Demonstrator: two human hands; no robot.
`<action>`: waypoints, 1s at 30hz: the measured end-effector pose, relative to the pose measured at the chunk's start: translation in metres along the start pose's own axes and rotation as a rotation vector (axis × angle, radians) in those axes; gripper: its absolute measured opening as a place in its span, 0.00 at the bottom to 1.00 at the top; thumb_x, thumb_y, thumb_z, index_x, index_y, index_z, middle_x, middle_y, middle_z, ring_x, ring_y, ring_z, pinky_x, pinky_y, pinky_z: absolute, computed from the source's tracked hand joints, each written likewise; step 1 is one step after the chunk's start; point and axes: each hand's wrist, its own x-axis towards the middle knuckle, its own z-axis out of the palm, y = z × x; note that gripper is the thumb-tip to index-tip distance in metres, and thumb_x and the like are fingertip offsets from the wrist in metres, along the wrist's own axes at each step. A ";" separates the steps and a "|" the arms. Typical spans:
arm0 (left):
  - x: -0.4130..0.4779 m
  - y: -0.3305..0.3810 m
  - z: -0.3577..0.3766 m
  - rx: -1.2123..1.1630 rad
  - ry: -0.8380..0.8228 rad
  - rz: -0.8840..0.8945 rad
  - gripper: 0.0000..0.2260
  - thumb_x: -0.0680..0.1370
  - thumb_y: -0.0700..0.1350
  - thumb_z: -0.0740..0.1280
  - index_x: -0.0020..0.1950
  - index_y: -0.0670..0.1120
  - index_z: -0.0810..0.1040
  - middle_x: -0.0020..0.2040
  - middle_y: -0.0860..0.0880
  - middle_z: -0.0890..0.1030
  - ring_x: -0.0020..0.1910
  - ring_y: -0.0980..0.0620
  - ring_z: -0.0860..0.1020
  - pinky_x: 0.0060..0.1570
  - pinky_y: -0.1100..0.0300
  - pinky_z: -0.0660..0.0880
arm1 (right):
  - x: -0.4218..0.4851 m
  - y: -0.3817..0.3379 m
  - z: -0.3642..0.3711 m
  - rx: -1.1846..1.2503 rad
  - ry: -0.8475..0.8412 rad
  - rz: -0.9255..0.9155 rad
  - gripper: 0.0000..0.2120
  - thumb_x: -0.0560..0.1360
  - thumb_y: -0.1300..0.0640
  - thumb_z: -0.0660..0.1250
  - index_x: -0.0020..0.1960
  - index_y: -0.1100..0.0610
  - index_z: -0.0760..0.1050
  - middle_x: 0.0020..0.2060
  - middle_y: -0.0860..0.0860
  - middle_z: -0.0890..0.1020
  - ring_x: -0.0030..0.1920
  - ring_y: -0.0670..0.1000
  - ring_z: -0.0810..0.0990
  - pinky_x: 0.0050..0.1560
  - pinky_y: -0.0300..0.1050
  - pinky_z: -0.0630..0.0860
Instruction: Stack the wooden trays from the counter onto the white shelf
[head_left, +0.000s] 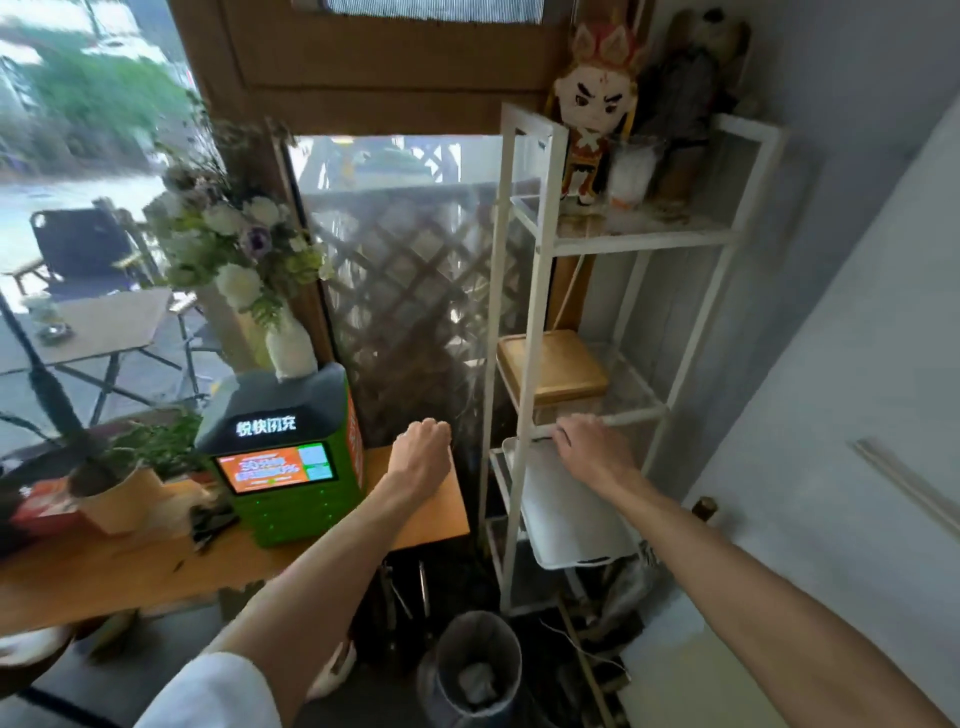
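Daylight pouring in through the window (78, 171), outdoors washing out and smearing with motion blur, wide-angle edges bending, floor lying dim.

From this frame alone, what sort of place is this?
Probably a small café or shop front: a green power-bank rental kiosk on the wooden counter, flowers by the window, and a folding chair and table outside.
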 end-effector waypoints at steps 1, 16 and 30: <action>-0.002 0.001 -0.014 0.011 0.026 0.005 0.09 0.79 0.37 0.60 0.54 0.40 0.78 0.54 0.42 0.79 0.56 0.40 0.79 0.50 0.48 0.75 | -0.002 -0.010 -0.016 0.004 0.067 -0.025 0.15 0.82 0.51 0.55 0.42 0.55 0.75 0.39 0.51 0.78 0.43 0.55 0.80 0.41 0.48 0.73; 0.029 0.060 -0.321 0.332 0.447 -0.134 0.22 0.79 0.58 0.60 0.71 0.51 0.68 0.70 0.43 0.69 0.71 0.39 0.63 0.68 0.28 0.56 | 0.076 -0.055 -0.314 -0.358 0.349 -0.318 0.38 0.76 0.35 0.59 0.79 0.52 0.53 0.78 0.52 0.59 0.78 0.55 0.57 0.76 0.56 0.59; 0.005 0.057 -0.344 0.271 0.323 -0.270 0.35 0.76 0.69 0.56 0.79 0.62 0.47 0.81 0.49 0.41 0.78 0.38 0.39 0.67 0.23 0.40 | 0.083 -0.074 -0.335 -0.398 0.156 -0.118 0.47 0.69 0.24 0.55 0.76 0.36 0.32 0.78 0.51 0.32 0.75 0.60 0.26 0.73 0.70 0.34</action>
